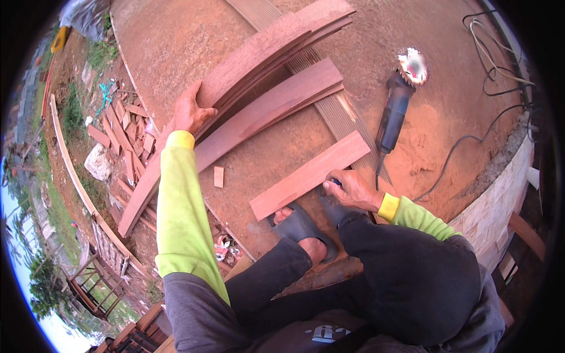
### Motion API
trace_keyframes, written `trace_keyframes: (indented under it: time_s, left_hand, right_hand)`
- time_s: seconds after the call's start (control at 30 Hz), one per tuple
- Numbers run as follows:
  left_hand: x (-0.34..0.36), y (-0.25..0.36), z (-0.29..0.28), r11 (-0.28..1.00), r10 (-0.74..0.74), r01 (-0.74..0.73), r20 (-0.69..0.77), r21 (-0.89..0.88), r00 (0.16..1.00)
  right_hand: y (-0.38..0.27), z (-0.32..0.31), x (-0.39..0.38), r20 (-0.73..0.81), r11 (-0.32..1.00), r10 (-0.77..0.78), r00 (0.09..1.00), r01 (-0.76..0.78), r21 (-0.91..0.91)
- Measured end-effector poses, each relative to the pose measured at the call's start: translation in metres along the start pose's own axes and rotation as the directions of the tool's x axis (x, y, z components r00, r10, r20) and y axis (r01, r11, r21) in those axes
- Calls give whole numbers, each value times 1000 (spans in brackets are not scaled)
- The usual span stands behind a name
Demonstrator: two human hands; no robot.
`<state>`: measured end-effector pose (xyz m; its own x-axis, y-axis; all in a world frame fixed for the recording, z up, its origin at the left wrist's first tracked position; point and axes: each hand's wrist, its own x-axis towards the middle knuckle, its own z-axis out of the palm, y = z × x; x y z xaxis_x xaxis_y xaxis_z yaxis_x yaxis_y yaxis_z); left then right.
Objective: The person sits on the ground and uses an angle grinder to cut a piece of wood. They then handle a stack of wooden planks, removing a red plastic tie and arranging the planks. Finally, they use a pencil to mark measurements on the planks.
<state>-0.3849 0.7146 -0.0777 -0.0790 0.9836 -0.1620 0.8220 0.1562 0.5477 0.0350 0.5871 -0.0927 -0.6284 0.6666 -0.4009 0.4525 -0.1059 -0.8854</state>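
My left hand (pixel 191 110) is wrapped over the edge of a stack of long reddish-brown planks (pixel 259 56), its thumb on the near side. A second, shorter set of planks (pixel 273 106) lies just nearer to me. My right hand (pixel 354 190) is closed on a small dark-blue object (pixel 336 182); its kind is mostly hidden by the fingers. Beside that hand, a short plank (pixel 312 173) lies slantwise in front of my feet, near my grey sandal (pixel 303 229).
An angle grinder (pixel 397 106) with a toothed disc lies to the right, its cord trailing toward coiled cables (pixel 491 56). A grooved board (pixel 341 112) runs beneath the planks. A small wood block (pixel 219 176) lies on the slab. Offcuts (pixel 126 135) are heaped beyond the slab's left edge.
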Motion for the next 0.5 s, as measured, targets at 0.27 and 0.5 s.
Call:
trace_keyframes:
  time_s: [0.27,0.5]
  left_hand:
    - [-29,43,10,938,213,-101,-319,333,924]
    - [-150,89,129,992,127,-124,-226,28,966]
  right_hand:
    - [2,0,0,-6,1000,1,1000,-1,-30]
    - [11,-6,2,9,990,74,997,-74,121]
